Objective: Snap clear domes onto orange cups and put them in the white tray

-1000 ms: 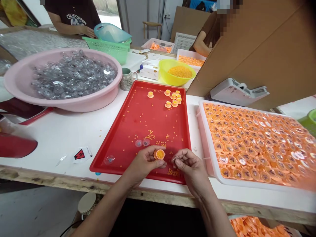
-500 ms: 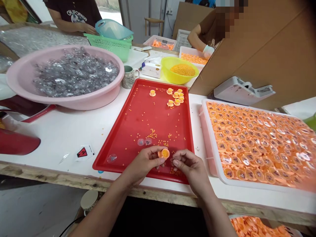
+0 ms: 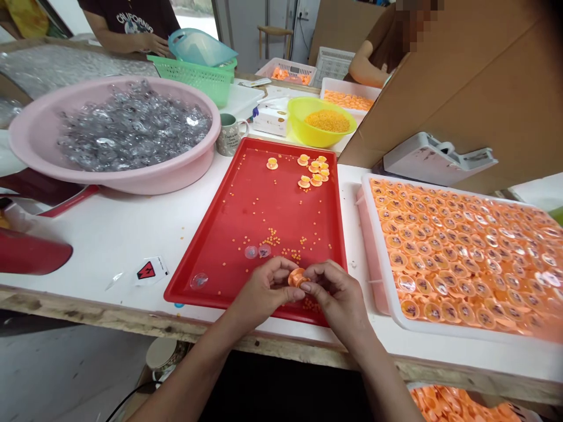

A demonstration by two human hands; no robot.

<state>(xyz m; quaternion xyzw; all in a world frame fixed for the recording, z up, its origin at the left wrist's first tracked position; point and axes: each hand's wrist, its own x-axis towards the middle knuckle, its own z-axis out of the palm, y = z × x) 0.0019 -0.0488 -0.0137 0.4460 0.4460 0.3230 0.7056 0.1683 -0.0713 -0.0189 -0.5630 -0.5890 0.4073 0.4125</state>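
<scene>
Over the front of the red tray (image 3: 220,234), my left hand (image 3: 268,287) pinches a small orange toy cup (image 3: 297,278), which is tilted so its wider side faces up. My right hand (image 3: 336,293) is closed against the cup's right side, thumb and forefinger on its rim. Whether a clear disc is between those fingers is hidden. Clear round discs (image 3: 264,251) lie left of my hands, along with a lone one (image 3: 199,281) near the tray's left corner. Scattered yellow-orange beads (image 3: 271,235) surround them. Several bead-filled cups on saucers (image 3: 314,170) stand at the tray's far end.
Left is a pink basin (image 3: 26,149) of clear plastic pieces; right, a white crate (image 3: 365,234) of rows of lidded orange cups. A mug (image 3: 229,138), a yellow bowl (image 3: 303,132) of beads and a cardboard panel (image 3: 461,88) stand behind. Two people work across the table.
My right hand has moved left to meet the cup in my left hand. The cup has turned, so its yellow filling no longer shows. A co-worker's arm at the back right has shifted.
</scene>
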